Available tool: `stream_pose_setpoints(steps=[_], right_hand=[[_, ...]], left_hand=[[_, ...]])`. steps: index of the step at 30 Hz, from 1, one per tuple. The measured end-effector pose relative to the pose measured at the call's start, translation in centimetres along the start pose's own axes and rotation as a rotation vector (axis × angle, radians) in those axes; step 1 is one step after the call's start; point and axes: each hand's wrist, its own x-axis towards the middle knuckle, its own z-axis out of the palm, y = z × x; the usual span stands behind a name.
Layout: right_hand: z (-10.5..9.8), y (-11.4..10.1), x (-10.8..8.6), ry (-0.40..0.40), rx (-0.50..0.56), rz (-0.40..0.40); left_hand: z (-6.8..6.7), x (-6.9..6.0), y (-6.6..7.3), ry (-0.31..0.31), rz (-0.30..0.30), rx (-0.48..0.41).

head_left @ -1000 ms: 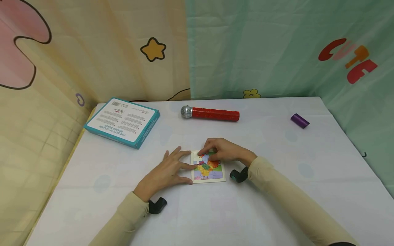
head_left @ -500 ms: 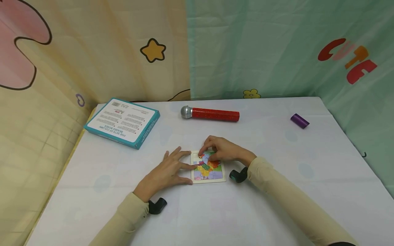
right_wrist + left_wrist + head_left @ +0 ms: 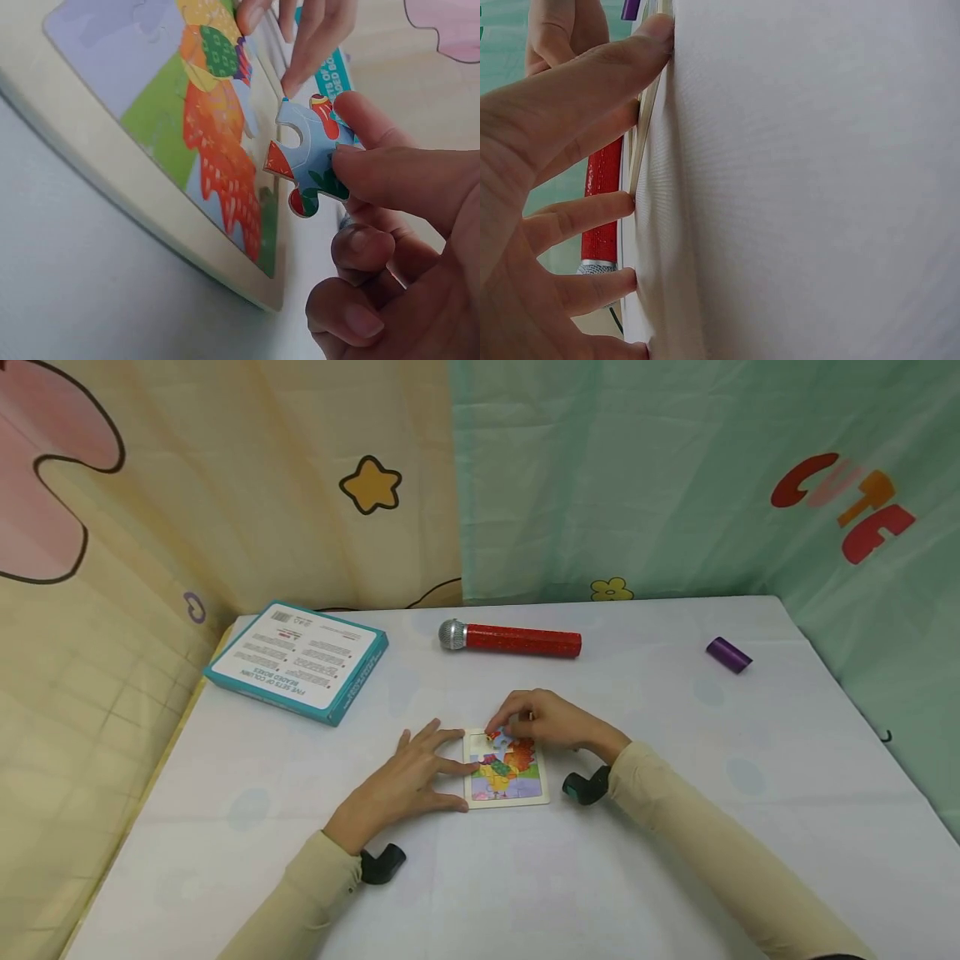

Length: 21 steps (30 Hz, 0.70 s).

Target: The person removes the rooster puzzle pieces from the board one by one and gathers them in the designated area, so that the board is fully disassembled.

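Note:
A small jigsaw puzzle (image 3: 517, 785) in a pale wooden frame lies on the white table, its picture a colourful bird. Between thumb and forefinger my right hand (image 3: 562, 718) pinches a puzzle piece (image 3: 307, 150), blue with red and green, held tilted just above the puzzle's far side. A bare patch of the tray shows at the puzzle's far left corner. My left hand (image 3: 412, 781) lies spread at the left of the frame, thumb and a finger touching its edge. In the left wrist view, the thumb (image 3: 656, 34) presses against the thin frame edge.
A teal-and-white box (image 3: 296, 660) lies at the back left. Beyond the puzzle is a red toy microphone (image 3: 517, 640) with a silver head. A purple cylinder (image 3: 728, 655) lies at the back right. Curtains (image 3: 600, 485) rise behind the table.
My right hand has lifted the puzzle piece up from the puzzle, tilting it and uncovering more of the red tail. The left hand keeps its place on the frame.

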Motion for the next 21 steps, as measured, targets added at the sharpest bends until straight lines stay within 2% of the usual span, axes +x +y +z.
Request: stream_pose_setpoints(steps=[7, 14, 21], right_hand=[[-1.2, 0.2, -1.2, 0.017, -0.019, 0.004], [-3.1, 1.5, -4.0, 0.026, -0.012, 0.048], [-5.1, 3.0, -6.7, 0.031, 0.020, 0.136]], left_hand=[[0.0, 0.0, -0.1, 0.000, 0.002, 0.007], [0.2, 0.0, -0.1, 0.013, 0.008, -0.002], [0.1, -0.2, -0.1, 0.023, 0.024, -0.011]])
